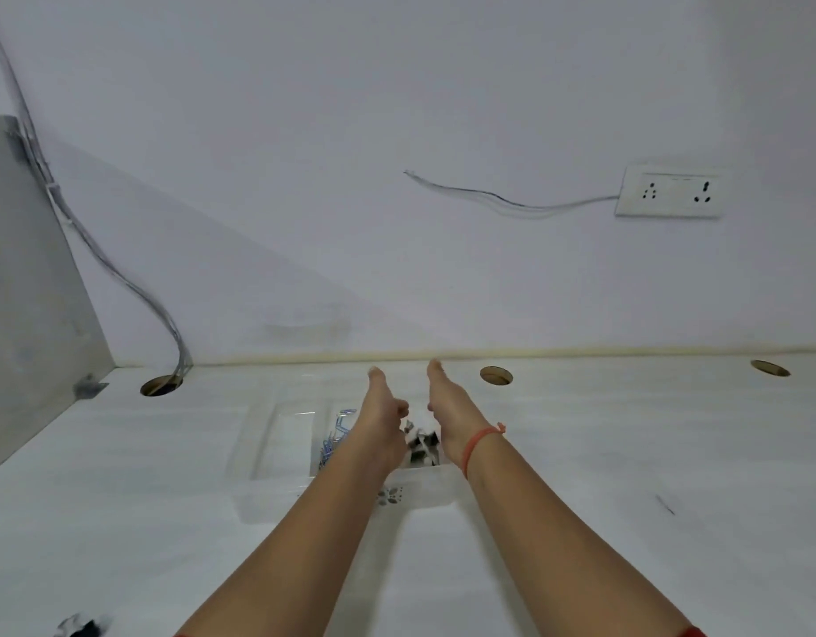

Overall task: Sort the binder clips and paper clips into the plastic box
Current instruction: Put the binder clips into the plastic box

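A clear plastic box (277, 452) with several compartments sits on the white desk. Blue paper clips (334, 436) lie in its middle compartment and black binder clips (424, 448) in the right one; the left compartment looks bare. Both my arms reach out over the box. My left hand (383, 418) hovers over the middle compartment, fingers stretched forward and thumb bent inward. Beside it, my right hand (447, 413), with an orange thread on the wrist, is over the binder clips with straight fingers. A small binder clip (408, 425) shows in the gap between the hands, touching neither.
A blurred black binder clip (82, 627) lies at the desk's near left edge. A thin dark mark (665, 504) is on the desk to the right. Cable holes (496, 375) line the back edge; cables run into the left hole (161, 385). A grey side panel (29, 291) stands left.
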